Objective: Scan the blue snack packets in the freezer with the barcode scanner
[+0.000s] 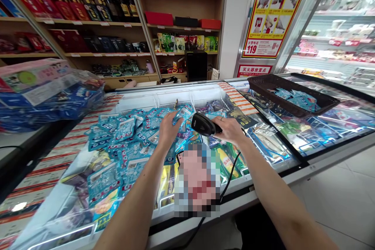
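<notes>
My right hand is wrapped round the handle of a black barcode scanner, whose head points left. A black cable hangs from the scanner toward the freezer's front edge. Just left of the scanner head, my left hand holds a small blue packet between thumb and fingers. Many similar blue packets lie in a loose heap on the glass top to the left of that hand. Below both hands, a blurred-out patch covers what may be a phone; its content cannot be made out.
A dark brown basket with several blue packets stands on the freezer's right part. Plastic-wrapped boxes are stacked at the left. Frozen goods show through the glass. Behind are wooden shelves and a fire notice.
</notes>
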A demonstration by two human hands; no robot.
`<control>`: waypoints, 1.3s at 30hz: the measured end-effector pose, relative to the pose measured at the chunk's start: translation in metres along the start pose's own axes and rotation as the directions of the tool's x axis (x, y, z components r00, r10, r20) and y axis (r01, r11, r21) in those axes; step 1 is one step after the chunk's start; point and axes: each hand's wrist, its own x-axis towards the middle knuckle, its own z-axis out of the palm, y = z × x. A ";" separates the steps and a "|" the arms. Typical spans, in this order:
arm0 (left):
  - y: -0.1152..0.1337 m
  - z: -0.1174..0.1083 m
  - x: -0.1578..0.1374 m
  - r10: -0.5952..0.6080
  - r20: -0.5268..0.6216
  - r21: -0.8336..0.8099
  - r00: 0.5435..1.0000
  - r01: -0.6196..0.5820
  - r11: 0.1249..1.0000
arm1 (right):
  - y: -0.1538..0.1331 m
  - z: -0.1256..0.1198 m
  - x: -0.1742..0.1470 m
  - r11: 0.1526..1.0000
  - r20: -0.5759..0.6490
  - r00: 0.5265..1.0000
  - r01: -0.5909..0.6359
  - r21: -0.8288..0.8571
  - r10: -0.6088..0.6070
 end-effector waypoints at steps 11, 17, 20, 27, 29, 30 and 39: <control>-0.004 0.007 -0.002 0.059 0.034 0.117 0.998 -0.063 0.991 | 0.000 0.002 0.000 0.999 -0.024 0.999 0.031 0.025 -0.031; -0.005 0.009 -0.002 0.044 0.048 0.150 0.998 -0.050 0.987 | 0.001 0.003 -0.001 1.000 0.016 1.000 0.002 0.019 -0.002; -0.005 0.009 -0.001 0.048 0.048 0.158 0.998 -0.055 0.986 | 0.000 0.003 0.000 1.000 0.043 0.999 -0.023 0.006 0.022; 0.001 0.008 -0.005 0.029 0.010 0.124 1.000 -0.030 0.992 | 0.004 0.002 0.003 0.963 0.070 0.965 -0.244 -0.116 0.253; 0.007 0.005 -0.008 0.071 -0.009 0.183 0.997 -0.068 0.981 | 0.006 0.002 0.003 0.928 0.054 0.936 -0.336 -0.159 0.348; 0.010 0.004 -0.010 0.100 -0.020 0.237 0.995 -0.092 0.967 | 0.007 0.002 0.004 0.912 0.049 0.922 -0.370 -0.177 0.384; 0.022 0.008 -0.012 0.463 0.374 0.315 0.803 -0.580 0.751 | 0.015 0.006 0.005 0.842 0.064 0.854 -0.492 -0.222 0.516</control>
